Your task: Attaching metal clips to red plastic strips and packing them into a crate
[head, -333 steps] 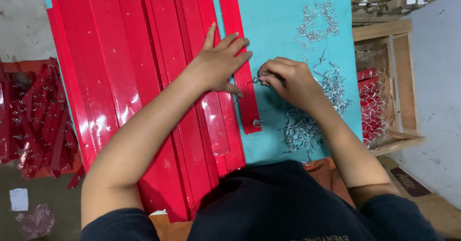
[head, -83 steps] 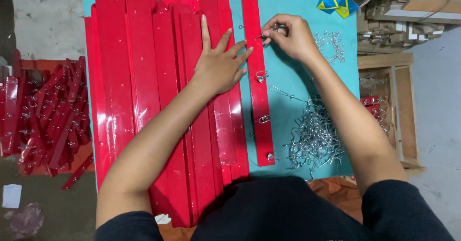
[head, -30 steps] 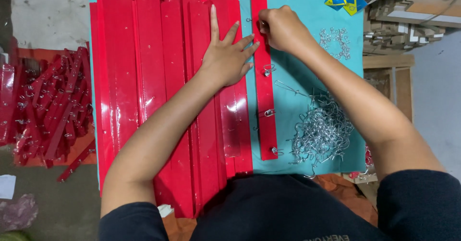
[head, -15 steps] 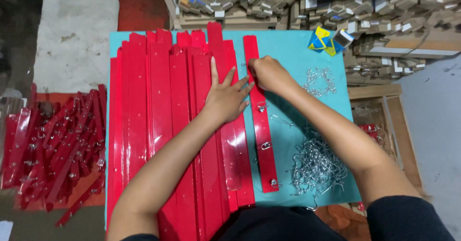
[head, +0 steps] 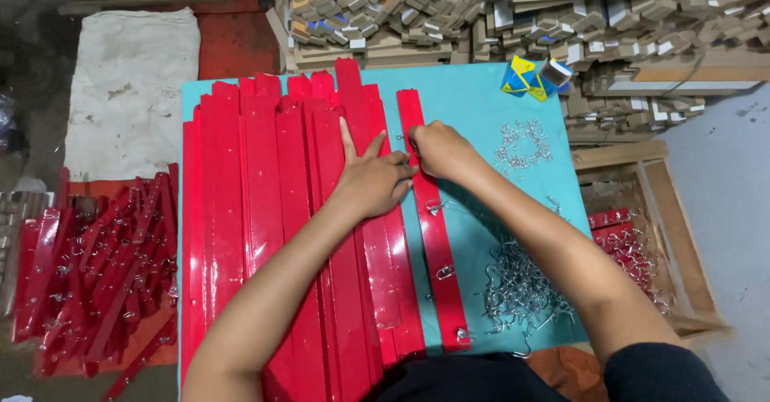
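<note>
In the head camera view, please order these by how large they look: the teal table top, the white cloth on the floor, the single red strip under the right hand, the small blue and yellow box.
1. Teal table top
2. White cloth
3. Single red strip
4. Blue and yellow box
The cloth lies lower, farther from the camera, so its true rank is unsure.

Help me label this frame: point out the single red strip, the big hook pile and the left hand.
single red strip (head: 439, 246), head view, on its middle between two fitted hooks.
hook pile (head: 517, 290), head view, on the heap's centre.
left hand (head: 370, 181), head view, on the back of the hand.
</note>
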